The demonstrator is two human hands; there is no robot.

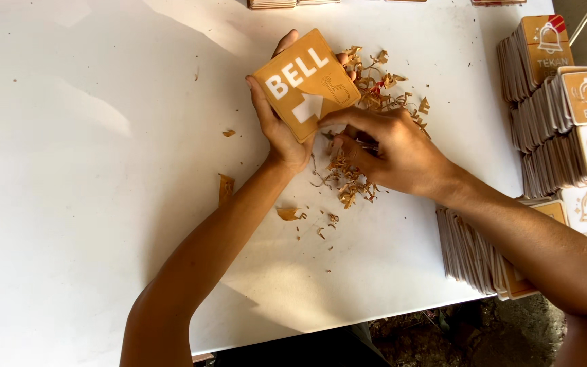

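Your forearms cross the near edge of the white tabletop (69, 224). Your left hand (276, 126) grasps the square tan-masked sign plate with white lettering and arrow (305, 83), held tilted above the tabletop. Your right hand (392, 153) is clenched on a thin tool (368, 145) at the plate's lower edge; its tip is hidden. A heap of curled tan peelings (368, 102) lies beneath and beyond. Stacks of similar plates (558, 102) stand at your right. Risk, in my judgement: the tool could slip toward your left fingers or score the plate face, since the plate is unsupported.
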